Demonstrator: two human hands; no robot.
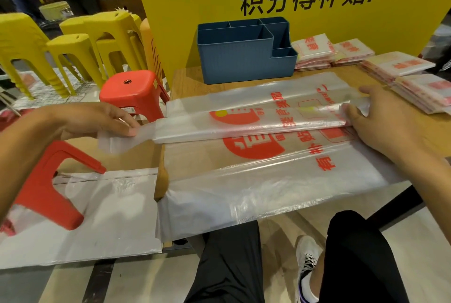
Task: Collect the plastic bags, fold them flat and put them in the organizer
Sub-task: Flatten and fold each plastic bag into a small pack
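You're mid-fold: your left hand (102,119) pinches the handle end of the plastic bag (256,129) lying across the desk (192,83), your right hand (380,117) grips its other end; next, crease it flat toward the blue organizer (234,58)

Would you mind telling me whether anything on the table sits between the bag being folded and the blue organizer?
Nothing visible does. The plastic bag, pinched by the left hand and right hand, lies directly in front of the blue organizer, with only bare table between. The folded bag stacks sit off to the right.
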